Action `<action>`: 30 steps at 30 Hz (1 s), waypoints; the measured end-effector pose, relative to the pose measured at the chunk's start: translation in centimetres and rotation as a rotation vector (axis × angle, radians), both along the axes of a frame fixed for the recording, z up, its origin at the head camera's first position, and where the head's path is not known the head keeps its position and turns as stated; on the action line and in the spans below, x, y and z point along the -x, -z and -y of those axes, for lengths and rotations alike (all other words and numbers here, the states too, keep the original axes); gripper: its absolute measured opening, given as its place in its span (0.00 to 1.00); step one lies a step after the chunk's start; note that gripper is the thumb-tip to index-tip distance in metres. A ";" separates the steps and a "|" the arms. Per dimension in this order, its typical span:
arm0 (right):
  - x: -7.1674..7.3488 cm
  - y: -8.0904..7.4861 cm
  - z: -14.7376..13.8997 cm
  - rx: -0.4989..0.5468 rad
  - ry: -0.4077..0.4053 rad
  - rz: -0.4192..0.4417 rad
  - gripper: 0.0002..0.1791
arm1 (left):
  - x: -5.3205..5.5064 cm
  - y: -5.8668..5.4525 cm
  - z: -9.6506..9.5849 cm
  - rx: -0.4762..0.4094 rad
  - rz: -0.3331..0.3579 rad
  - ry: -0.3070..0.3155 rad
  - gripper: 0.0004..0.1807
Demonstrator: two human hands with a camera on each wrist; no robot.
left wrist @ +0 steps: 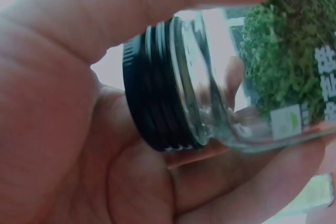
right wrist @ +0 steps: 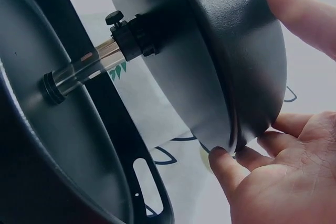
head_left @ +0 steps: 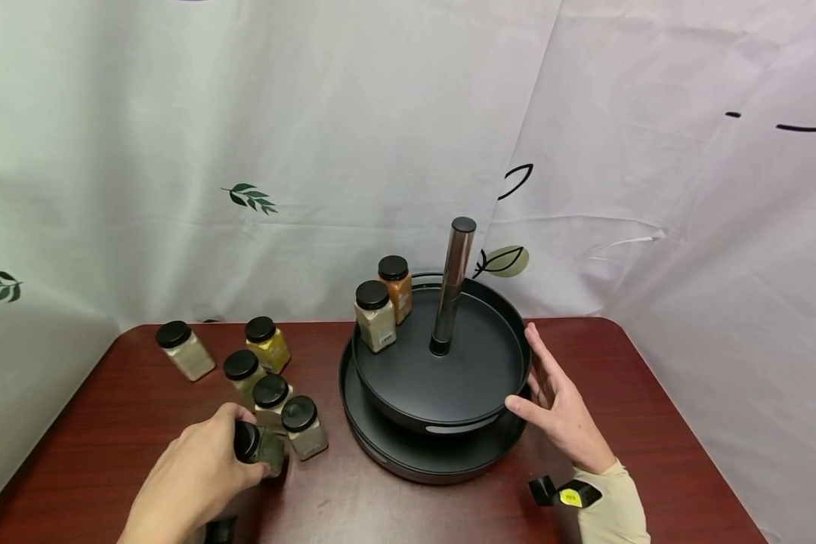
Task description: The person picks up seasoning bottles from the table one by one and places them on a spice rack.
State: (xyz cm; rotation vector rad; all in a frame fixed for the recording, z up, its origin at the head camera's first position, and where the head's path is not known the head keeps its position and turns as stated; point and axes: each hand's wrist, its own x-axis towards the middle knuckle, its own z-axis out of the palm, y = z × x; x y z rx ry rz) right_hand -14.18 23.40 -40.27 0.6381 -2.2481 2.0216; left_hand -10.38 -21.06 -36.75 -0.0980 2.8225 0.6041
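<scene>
We see a clear glass jar of green dried herb with a black ribbed lid (head_left: 270, 452) at the near left, tipped sideways, lid pointing left, above the table. The left hand (head_left: 193, 462) is clamped round it. Just beyond, we find five black-lidded square spice jars (head_left: 304, 432) in a loose group. To their right stands a black round two-tier metal rack (head_left: 479, 385) with a shiny post (head_left: 454, 279); two filled jars (head_left: 377, 323) sit on its upper tier's left side. The right hand (head_left: 561, 412), fingers apart, touches that tier's right rim. Beneath everything we see a reddish-brown wooden table (head_left: 653, 453).
</scene>
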 end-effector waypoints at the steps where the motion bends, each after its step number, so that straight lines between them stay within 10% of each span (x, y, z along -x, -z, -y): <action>1: 0.0 0.0 0.0 0.000 0.001 0.001 0.52 | 0.0 -0.1 0.1 0.000 0.001 -0.003 0.39; 12: 0.1 0.0 0.1 0.002 0.009 0.002 0.53 | -0.7 -1.1 0.8 -0.001 -0.076 -0.040 0.41; 30: 0.0 0.1 0.1 0.006 0.014 -0.020 0.52 | -2.4 -2.3 0.0 -0.055 -0.484 -0.121 0.43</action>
